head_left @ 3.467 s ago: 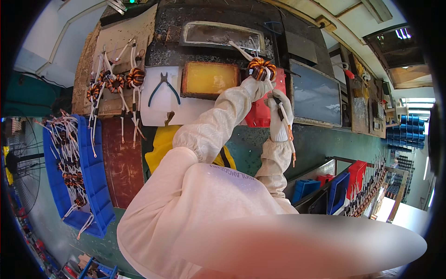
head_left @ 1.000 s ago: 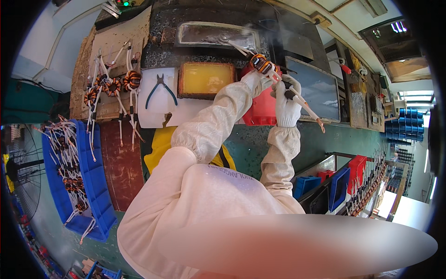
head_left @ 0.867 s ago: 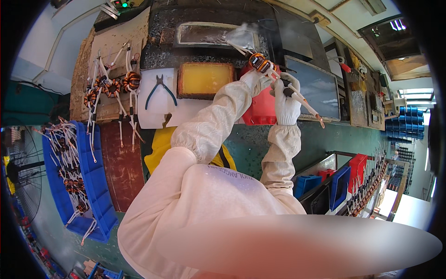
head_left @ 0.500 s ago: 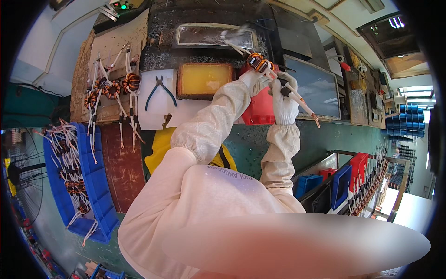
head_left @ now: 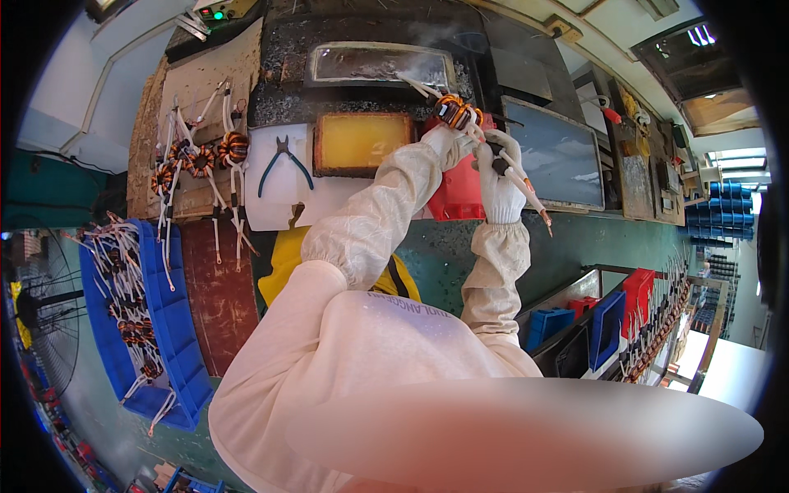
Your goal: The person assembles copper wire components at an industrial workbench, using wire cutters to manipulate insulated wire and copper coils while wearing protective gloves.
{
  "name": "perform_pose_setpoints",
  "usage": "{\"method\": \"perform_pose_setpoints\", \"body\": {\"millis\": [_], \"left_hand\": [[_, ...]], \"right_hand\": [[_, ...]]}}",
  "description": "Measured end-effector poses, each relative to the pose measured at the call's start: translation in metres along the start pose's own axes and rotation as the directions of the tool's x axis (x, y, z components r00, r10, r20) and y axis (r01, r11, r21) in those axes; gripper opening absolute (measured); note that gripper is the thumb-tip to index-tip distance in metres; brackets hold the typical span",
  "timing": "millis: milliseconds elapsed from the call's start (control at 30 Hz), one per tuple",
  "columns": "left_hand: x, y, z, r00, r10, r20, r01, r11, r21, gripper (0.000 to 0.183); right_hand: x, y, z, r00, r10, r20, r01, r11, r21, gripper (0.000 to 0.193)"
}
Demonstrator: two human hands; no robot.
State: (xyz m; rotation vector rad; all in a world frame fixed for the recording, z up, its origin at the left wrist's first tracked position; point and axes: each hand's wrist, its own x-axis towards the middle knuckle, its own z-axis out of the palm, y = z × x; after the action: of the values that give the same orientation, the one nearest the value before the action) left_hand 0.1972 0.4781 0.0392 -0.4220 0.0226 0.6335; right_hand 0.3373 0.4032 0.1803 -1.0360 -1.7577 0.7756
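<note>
My left hand (head_left: 462,141), in a pale glove and sleeve, is closed on a toroidal coil (head_left: 454,110) wound with copper-coloured wire. The coil is above the red container (head_left: 458,193), by the right end of a framed trough of shiny molten-looking material (head_left: 380,66). One pair of its white-sleeved leads points toward the trough. My right hand (head_left: 501,154) is wrapped round other white leads (head_left: 526,187) with a black sleeve, their bare copper ends hanging toward me. My fingers partly hide the grip.
Left of my hands lie a tray of yellow material (head_left: 364,141) and cutting pliers (head_left: 283,164) on a white sheet. Several coils (head_left: 200,160) rest on the board at left, above a blue crate (head_left: 177,329) full of coils. A grey panel (head_left: 563,156) lies right.
The copper lead ends at my right hand have swung slightly left and down. My hands have barely shifted. Faint smoke shows above the trough's right end.
</note>
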Motion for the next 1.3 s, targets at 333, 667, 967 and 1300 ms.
{"method": "perform_pose_setpoints", "body": {"millis": [333, 667, 967, 1300], "left_hand": [[0.039, 0.040, -0.051, 0.973, 0.191, 0.131, -0.201, 0.978, 0.064, 0.021], [0.008, -0.042, 0.022, 0.804, 0.590, -0.071, -0.511, 0.747, 0.426, 0.017], [0.026, -0.009, -0.020, 0.711, 0.669, 0.218, -0.663, 0.533, 0.525, 0.011], [0.027, -0.040, 0.005, 0.804, 0.562, 0.192, -0.539, 0.555, 0.634, 0.018]], "right_hand": [[-0.022, -0.002, -0.005, 0.999, 0.049, -0.023, -0.047, 0.994, 0.103, 0.023], [-0.037, 0.001, -0.012, 0.992, 0.088, -0.092, -0.077, 0.990, 0.117, 0.024], [-0.065, 0.010, -0.011, 0.981, 0.090, -0.172, -0.070, 0.990, 0.119, 0.025], [-0.134, 0.052, -0.022, 0.991, 0.132, -0.006, -0.131, 0.981, -0.141, 0.037]]}}
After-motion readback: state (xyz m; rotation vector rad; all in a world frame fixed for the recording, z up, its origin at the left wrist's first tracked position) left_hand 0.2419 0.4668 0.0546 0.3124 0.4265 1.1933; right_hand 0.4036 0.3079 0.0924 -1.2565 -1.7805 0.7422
